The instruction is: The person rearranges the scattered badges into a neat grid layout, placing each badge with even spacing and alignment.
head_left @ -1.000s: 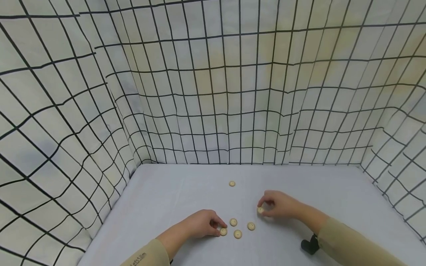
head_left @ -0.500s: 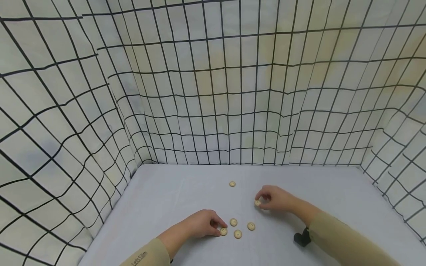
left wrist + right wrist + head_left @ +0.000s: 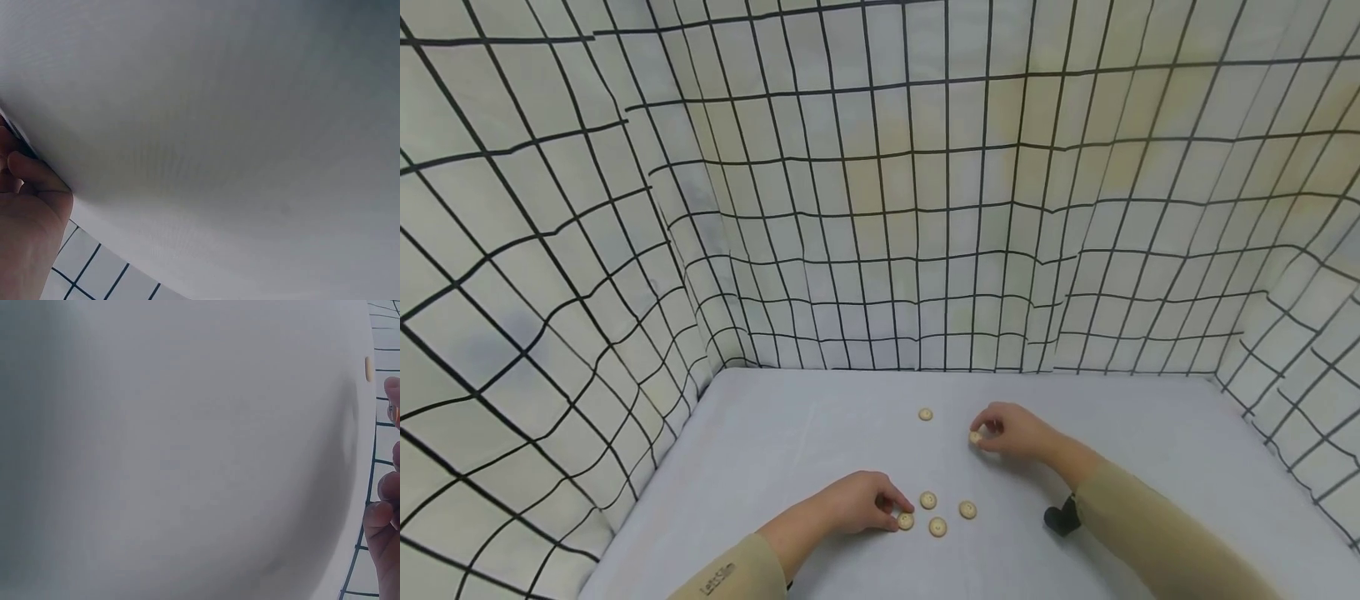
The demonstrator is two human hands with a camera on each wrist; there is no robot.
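My left hand (image 3: 859, 502) rests on the white table and pinches a round cream button (image 3: 906, 521) between thumb and index finger. Farther to the right and back, my right hand (image 3: 1015, 433) holds another cream button (image 3: 975, 437) by its edges, slightly tilted. In the right wrist view only the fingers (image 3: 389, 487) and part of that button (image 3: 392, 413) show at the right edge. At the left wrist view's lower left, the left hand (image 3: 31, 219) appears, its button hidden. Several loose buttons lie just right of the left hand, among them one button (image 3: 937, 527) nearest the front.
A single button (image 3: 926, 414) lies toward the back of the white table (image 3: 790, 442). White walls with a black grid (image 3: 880, 250) enclose the table at the back and both sides. A black wrist device (image 3: 1063, 517) hangs under the right sleeve.
My right hand has moved back and slightly left, carrying its button toward the one at the back. The left hand and the loose buttons keep their places.
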